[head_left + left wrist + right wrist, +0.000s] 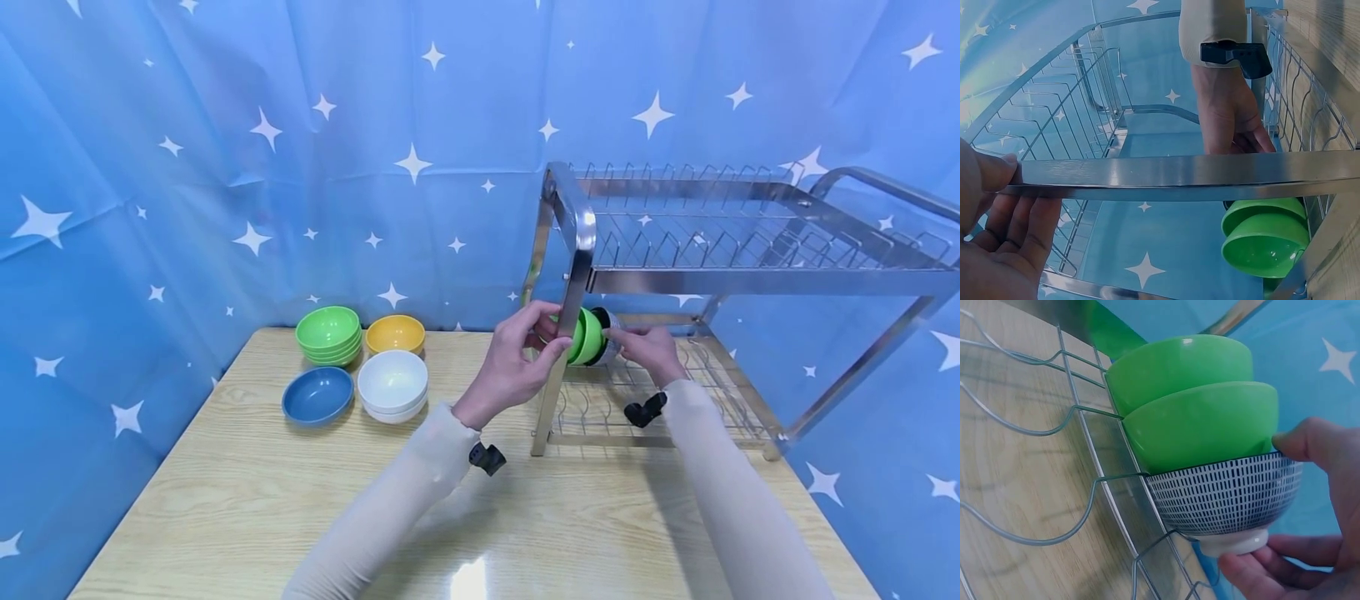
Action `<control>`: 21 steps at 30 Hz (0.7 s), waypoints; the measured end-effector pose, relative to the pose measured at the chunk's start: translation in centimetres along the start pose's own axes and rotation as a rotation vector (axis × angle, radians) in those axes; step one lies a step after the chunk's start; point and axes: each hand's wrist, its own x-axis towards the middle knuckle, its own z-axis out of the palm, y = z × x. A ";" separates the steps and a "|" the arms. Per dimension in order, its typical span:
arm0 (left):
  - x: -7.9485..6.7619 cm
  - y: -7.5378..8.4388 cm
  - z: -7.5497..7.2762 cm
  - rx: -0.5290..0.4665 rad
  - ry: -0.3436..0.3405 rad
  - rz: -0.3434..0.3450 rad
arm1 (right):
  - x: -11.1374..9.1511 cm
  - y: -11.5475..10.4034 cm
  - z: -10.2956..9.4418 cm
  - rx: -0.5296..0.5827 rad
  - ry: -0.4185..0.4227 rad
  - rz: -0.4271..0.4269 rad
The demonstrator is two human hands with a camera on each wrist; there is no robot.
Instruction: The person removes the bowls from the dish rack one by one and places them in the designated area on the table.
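My left hand (pixel 517 358) grips the front left post of a metal two-tier dish rack (pixel 765 281). In the left wrist view, its thumb lies on one side of that post (pixel 1197 172) and the fingers on the other. My right hand (pixel 654 352) holds a black-and-white patterned bowl (pixel 1229 494) on the lower tier, thumb at the rim and fingers by the white foot. Two green bowls (pixel 1200 425) stand on edge in the wire slots beside it, partly behind the post in the head view.
Left on the wooden table (pixel 225 500) are a stack of green bowls (pixel 327 329), a yellow bowl (pixel 395 334), stacked white bowls (pixel 393 383) and a blue bowl (pixel 318 397). The rack's upper tier overhangs the right hand. A starry blue curtain (pixel 360 100) hangs behind.
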 end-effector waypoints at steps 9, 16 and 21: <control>-0.1 -0.1 0.1 0.013 -0.008 -0.007 | -1.0 -0.8 0.4 -0.156 0.102 -0.055; -0.1 -0.2 0.0 0.018 -0.006 -0.005 | -1.3 -1.3 0.6 -0.209 0.163 -0.153; -0.1 -0.3 0.1 0.011 -0.005 -0.004 | -1.5 -1.4 0.2 -0.230 0.207 -0.185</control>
